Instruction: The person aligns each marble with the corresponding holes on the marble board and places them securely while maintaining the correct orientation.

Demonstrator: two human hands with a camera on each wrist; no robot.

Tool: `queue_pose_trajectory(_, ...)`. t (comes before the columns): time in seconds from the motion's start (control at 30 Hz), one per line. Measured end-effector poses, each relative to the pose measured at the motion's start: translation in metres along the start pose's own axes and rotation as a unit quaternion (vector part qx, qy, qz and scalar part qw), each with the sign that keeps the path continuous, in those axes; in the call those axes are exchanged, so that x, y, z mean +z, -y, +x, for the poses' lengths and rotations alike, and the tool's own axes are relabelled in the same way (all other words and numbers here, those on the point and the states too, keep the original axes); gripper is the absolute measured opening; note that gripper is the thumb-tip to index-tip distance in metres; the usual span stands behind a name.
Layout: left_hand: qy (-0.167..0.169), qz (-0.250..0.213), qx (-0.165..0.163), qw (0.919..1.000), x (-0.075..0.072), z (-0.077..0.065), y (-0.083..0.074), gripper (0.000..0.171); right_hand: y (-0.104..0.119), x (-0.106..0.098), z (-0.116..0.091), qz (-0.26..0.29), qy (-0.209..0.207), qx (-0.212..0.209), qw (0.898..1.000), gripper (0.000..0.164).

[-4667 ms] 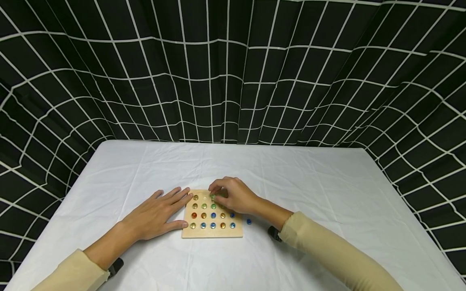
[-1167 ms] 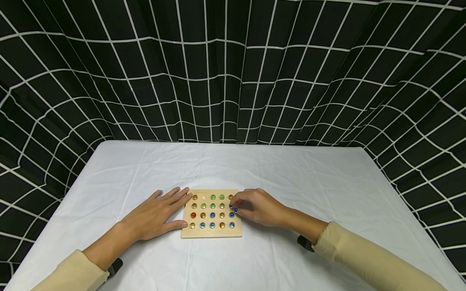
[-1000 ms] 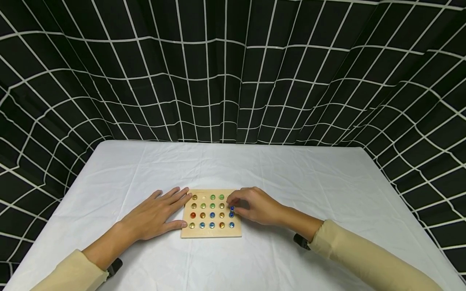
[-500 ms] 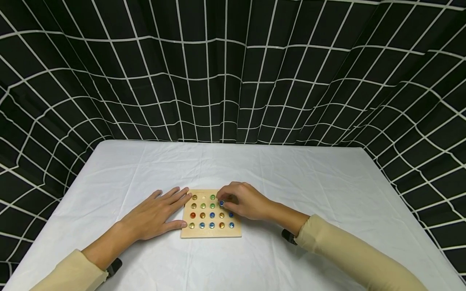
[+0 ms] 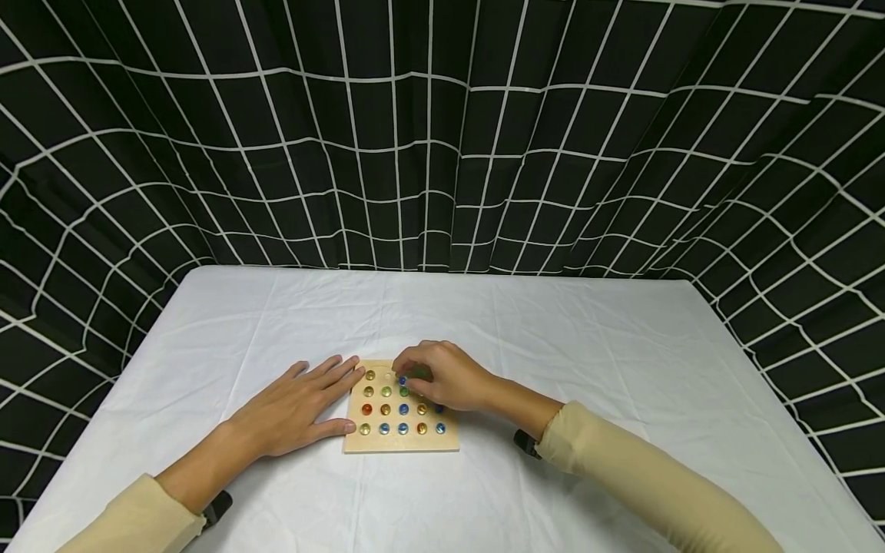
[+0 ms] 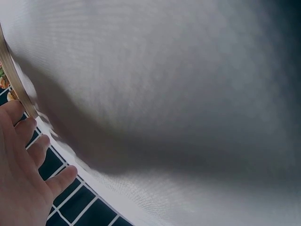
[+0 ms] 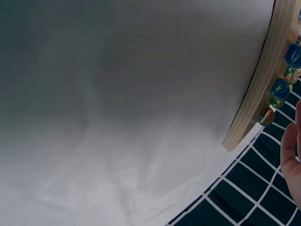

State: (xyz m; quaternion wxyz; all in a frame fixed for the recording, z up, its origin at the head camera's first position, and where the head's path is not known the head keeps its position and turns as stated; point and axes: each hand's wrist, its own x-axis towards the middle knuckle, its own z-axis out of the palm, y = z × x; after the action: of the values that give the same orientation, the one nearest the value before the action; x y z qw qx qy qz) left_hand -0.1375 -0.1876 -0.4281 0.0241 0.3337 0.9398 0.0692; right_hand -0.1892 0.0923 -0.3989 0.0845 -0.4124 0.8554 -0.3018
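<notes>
A wooden board [image 5: 408,445] lies on the table, holding rows of glass marbles in green, amber, red and blue. My right hand [image 5: 451,376] pinches a blue marble [image 5: 402,381] between thumb and fingers, over the back row. Just left of that marble shows a bare hollow [image 5: 388,376]. The right hand covers the board's back right corner. My left hand [image 5: 297,411] lies flat with spread fingers, fingertips and thumb on the board's left edge. In the right wrist view, marbles [image 7: 265,116] stand up along the board's edge beside the right hand's fingers.
A white cloth [image 5: 588,346] with faint creases covers the table. Behind and at both sides hangs a black curtain [image 5: 442,138] with a white grid. Each wrist wears a small black device, such as the right one [image 5: 527,443].
A blue marble that lay on the cloth right of the board is gone from there. My right hand has carried a blue marble leftward and back over the board. The left hand stays put.
</notes>
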Motion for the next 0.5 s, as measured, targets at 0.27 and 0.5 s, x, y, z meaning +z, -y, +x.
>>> queue_pose_trajectory(0.27, 0.004, -0.003, -0.003, 1.0000, -0.001, 0.000, 0.000, 0.079, 0.000, 0.004, 0.011, -0.009, 0.003, 0.004, 1.000, 0.021)
queue_pose_trajectory(0.5, 0.008, -0.003, -0.007, 0.9999, 0.001, 0.000, 0.001, 0.080, -0.001, 0.005, 0.019, -0.003, 0.011, 0.006, 1.000, 0.021)
